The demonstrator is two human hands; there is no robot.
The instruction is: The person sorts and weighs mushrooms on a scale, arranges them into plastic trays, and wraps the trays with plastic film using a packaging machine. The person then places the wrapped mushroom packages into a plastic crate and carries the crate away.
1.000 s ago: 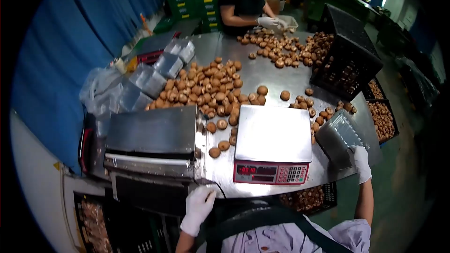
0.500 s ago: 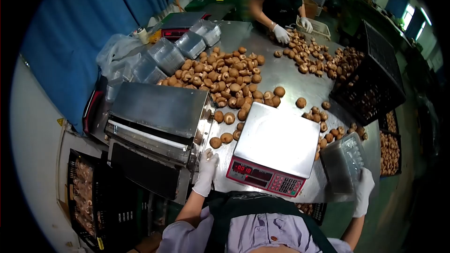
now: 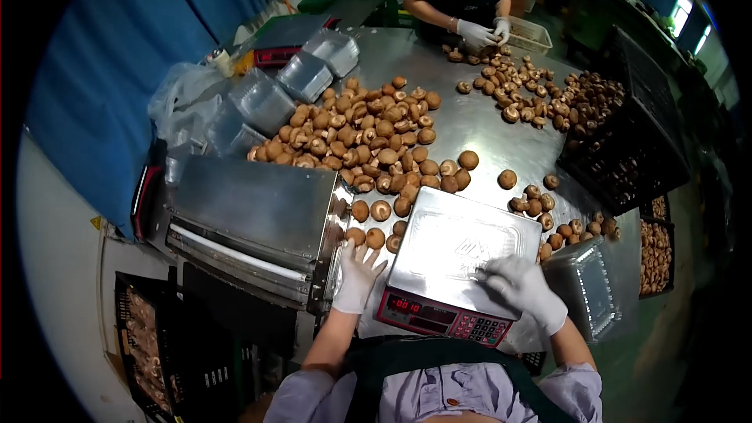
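My left hand [image 3: 357, 278], in a white glove, is open with fingers spread, just short of loose brown mushrooms [image 3: 375, 239] beside the steel wrapping machine [image 3: 251, 204]. My gloved right hand [image 3: 523, 291] is over the silver pan of the digital scale [image 3: 423, 266], its fingers bent and slightly blurred. They close on the near right edge of a clear plastic tray [image 3: 470, 239], which shows faintly against the pan. The scale's red display reads about -0010. To the right of the scale stands a stack of clear trays [image 3: 583, 286].
A large mushroom heap [image 3: 368, 129] lies behind the scale, with more tray stacks [image 3: 262, 102] at its left. A black crate [image 3: 627, 137] tips mushrooms out at the right. Across the steel table, a co-worker's gloved hands [image 3: 482, 33] handle mushrooms.
My right hand has moved left from the tray stack to over the scale, bringing a clear tray. My left hand has shifted slightly toward the mushrooms and spread its fingers. The co-worker's hands have come together.
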